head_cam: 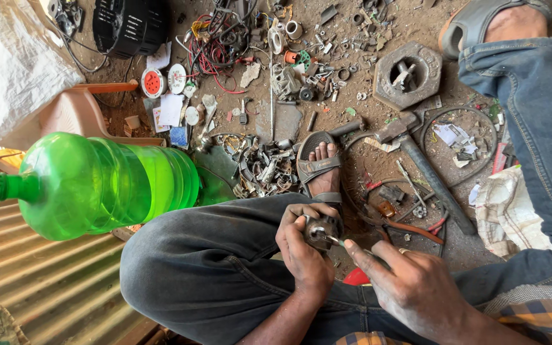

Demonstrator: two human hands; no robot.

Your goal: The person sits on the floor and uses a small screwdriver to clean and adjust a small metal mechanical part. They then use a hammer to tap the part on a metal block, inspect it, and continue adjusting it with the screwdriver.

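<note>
— What have you got there?

— A small metal part [320, 230], dark and grimy, roundish with a paler ring showing on its near side. It sits just above my raised knee, right by my sandalled foot [322, 171]. I cannot tell exactly what kind of part it is; my fingers hide most of it.

— And around you?

— Bare dirt ground [352, 137], strewn with scrap: a tangle of red wires [211, 52], bent metal pieces [264, 169], washers and bolts. A hammer [416, 156] lies to the right of my foot, beside a heavy hexagonal metal block [408, 75]. A big green plastic bottle [97, 185] lies on its side over a corrugated metal sheet [39, 281], near a pink plastic stool [78, 112] and a white sack [14, 57]. Another person's leg in blue jeans [531, 108] stands at the right edge.

— How are your hands set?

— My left hand [305, 252] is clenched round the part, fingers wrapped over its top, thumb pressed to its side. My right hand [410, 284] is pinched tight on a thin screwdriver [335, 241], forefinger stretched along the shaft; its metal tip touches the part's near face. Only a short length of the tool shows past my fingertips.
</note>
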